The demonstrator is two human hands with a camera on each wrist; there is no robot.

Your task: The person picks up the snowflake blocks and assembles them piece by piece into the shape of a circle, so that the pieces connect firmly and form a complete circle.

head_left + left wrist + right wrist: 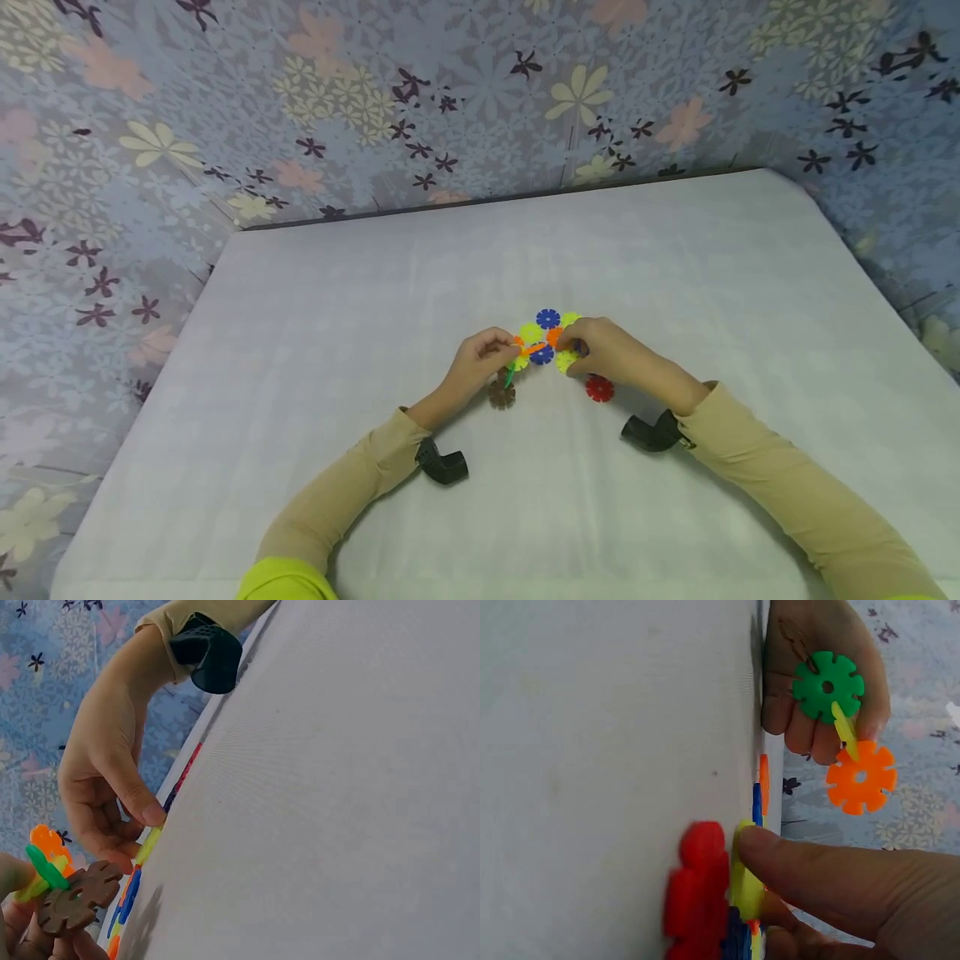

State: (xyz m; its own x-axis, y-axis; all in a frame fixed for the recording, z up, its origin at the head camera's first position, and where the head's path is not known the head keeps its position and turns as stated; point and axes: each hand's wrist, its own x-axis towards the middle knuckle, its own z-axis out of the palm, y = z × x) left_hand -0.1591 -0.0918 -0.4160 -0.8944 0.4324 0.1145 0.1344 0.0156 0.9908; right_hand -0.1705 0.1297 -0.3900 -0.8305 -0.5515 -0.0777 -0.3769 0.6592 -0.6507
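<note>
Interlocking plastic discs with notched edges are joined in small groups. My left hand (480, 358) grips a short chain of them: a brown disc (502, 395), a green disc (808, 688), a thin-edged yellow disc and an orange disc (840, 780). Thumb and fingers of my right hand (611, 352) pinch a yellow disc (745, 881) in a flat group low over the white table. That group also shows a blue disc (547, 314), more yellow ones and an orange one. At its near right end is a red disc (600, 394). The right hand hides part of the group.
A white cloth covers the table (360, 308), whose far edge meets a flowered wall (487, 100). Black wrist mounts stick out beneath both forearms, the left one (444, 465) and the right one (648, 433), close over the cloth.
</note>
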